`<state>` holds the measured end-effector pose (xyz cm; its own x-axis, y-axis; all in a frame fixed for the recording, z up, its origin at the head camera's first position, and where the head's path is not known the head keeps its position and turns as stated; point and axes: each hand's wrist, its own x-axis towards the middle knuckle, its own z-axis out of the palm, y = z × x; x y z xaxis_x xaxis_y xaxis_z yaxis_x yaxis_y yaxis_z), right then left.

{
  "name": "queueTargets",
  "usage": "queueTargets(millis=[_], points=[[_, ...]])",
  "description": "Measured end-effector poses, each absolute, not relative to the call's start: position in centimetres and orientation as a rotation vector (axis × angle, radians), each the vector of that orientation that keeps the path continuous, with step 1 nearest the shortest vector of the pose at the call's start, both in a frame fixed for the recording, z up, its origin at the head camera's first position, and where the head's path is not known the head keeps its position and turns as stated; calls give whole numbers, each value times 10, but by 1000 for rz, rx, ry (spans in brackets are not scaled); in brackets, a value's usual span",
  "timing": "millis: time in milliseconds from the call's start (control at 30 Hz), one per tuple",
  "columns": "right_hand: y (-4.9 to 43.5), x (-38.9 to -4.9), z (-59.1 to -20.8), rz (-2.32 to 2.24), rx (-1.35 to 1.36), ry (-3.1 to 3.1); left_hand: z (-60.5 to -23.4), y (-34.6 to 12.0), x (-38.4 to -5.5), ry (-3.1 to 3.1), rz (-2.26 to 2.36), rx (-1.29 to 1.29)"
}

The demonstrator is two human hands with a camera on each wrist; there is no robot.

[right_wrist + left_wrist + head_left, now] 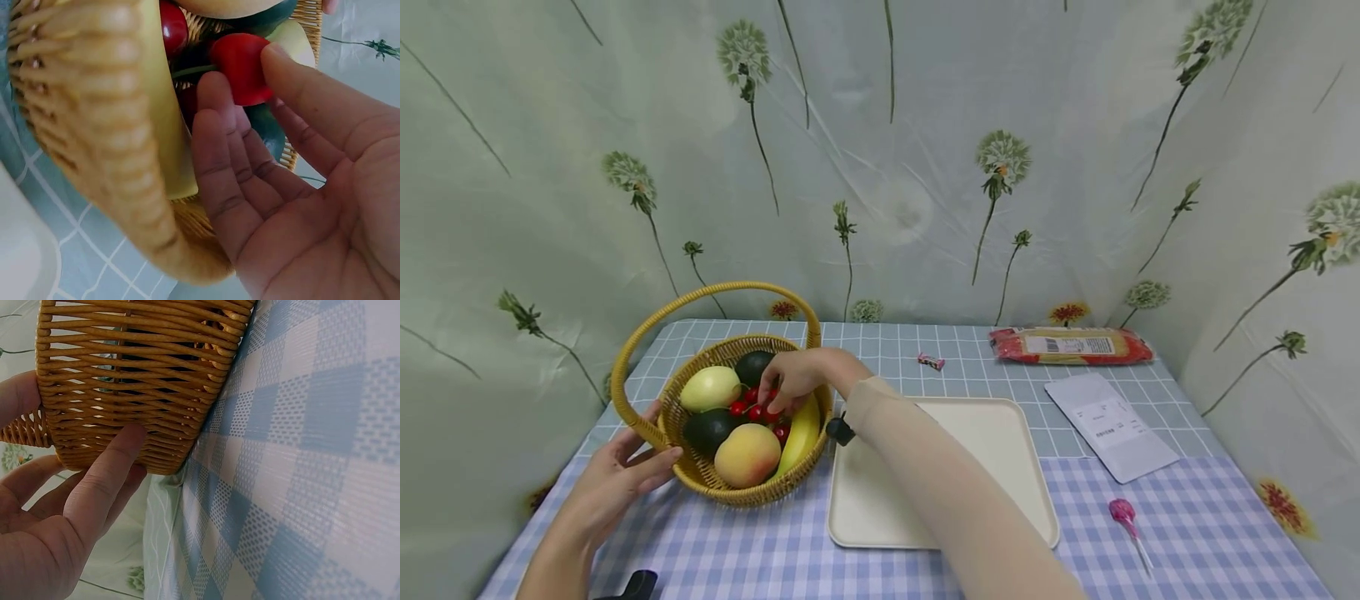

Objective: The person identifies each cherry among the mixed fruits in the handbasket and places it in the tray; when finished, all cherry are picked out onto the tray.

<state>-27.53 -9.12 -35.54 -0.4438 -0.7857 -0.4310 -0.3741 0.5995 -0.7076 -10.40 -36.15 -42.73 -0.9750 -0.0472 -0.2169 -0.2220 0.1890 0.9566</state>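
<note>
A wicker basket [760, 496] with a tall arched handle stands at the left of the table. In it lie a peach [747, 456], a banana [801, 433], a pale yellow-green fruit [710, 388], two dark green avocado-like fruits [709, 432] and several red cherries. My right hand [797, 379] reaches in from the right. Its thumb and fingertips pinch a cherry [240, 69] with a green stem, among the other fruit. My left hand [625, 475] is at the basket's left side near the handle's foot, its extended fingers [103, 481] touching the woven outer wall.
Beside the basket lies a cream tray [1000, 467], partly under my right forearm. A small wrapped candy [931, 361] is behind it. On the right are a red-and-yellow package [1071, 345], a white labelled packet [1111, 427] and a pink lollipop [1123, 512].
</note>
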Motion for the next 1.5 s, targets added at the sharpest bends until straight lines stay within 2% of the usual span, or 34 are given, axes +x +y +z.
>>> queueTargets(millis=[333, 1033, 1500], points=[[-79, -277, -352, -641, -988, 2060, -428, -361, -103, 2299, 1929, -230], [-75, -271, -358, -753, -945, 1972, -430, -360, -102, 2285, 1954, -240], [-58, -268, -349, -727, -1215, 2058, -431, -361, -103, 2286, 1950, -236]])
